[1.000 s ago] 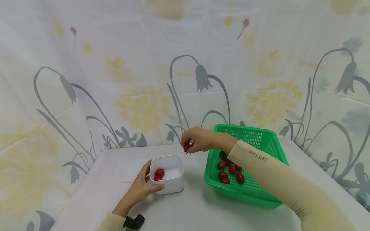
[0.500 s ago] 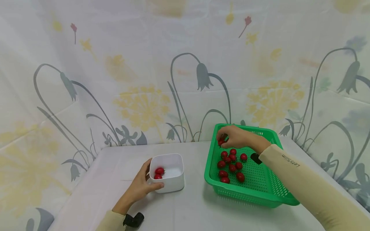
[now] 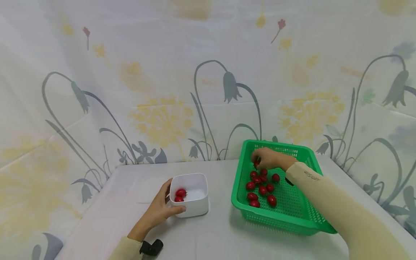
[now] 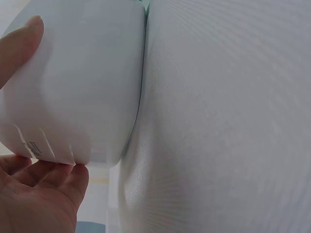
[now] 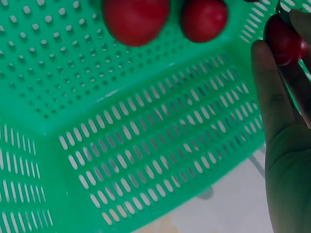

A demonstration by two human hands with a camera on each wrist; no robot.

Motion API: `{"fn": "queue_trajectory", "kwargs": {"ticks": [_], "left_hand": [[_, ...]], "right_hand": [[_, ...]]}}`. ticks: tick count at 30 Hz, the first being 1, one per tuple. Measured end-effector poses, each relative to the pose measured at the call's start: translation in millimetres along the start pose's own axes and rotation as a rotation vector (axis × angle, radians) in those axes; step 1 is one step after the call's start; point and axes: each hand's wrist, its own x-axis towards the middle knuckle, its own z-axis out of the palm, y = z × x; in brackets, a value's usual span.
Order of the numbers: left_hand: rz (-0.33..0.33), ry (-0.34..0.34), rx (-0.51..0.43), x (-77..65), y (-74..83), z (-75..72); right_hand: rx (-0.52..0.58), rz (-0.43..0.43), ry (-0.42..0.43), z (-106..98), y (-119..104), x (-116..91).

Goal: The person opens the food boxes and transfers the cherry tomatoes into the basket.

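Note:
A small white open-topped box (image 3: 192,208) stands on the table, held by my left hand (image 3: 157,211) with the thumb along its front and the other fingers at its far left side. Two cherry tomatoes (image 3: 181,192) show inside it. To the right is a green perforated basket (image 3: 279,221), several cherry tomatoes (image 3: 262,190) lying on its floor. Over the basket's back left part, my right hand (image 3: 272,159) pinches one cherry tomato (image 5: 283,42), its green stem showing in the right wrist view. The left wrist view gives the white box's side, under the left thumb (image 4: 22,48).
A white cloth (image 3: 214,238) covers the table. Behind it hangs a flower-printed sheet (image 3: 146,86). A gap of table lies between the white box and the basket. A black device (image 3: 151,248) is strapped to the left wrist.
My right hand has moved right from beside the white box into the basket with a cherry tomato, lately shifting slightly rightward and lower. The left hand and white box have stayed put.

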Motion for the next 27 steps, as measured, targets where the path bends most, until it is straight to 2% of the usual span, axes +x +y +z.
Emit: {"fn": "queue_trajectory", "kwargs": {"ticks": [6, 18, 24, 27], "left_hand": [[-0.009, 0.002, -0.005, 0.2, -1.4, 1.0], [-0.015, 0.01, 0.019, 1.6, -3.8, -0.2], [-0.016, 0.004, 0.029, 1.8, -2.4, -0.7], [-0.016, 0.003, 0.024, 1.5, -2.2, -1.2]], "right_hand": [[0.02, -0.001, 0.004, 9.4, 12.6, 8.7], [-0.027, -0.029, 0.041, 8.2, 15.1, 11.0], [-0.016, -0.049, 0.056, -5.2, 3.5, 2.0], [-0.03, -0.087, 0.106, -14.7, -7.9, 0.1]]}}
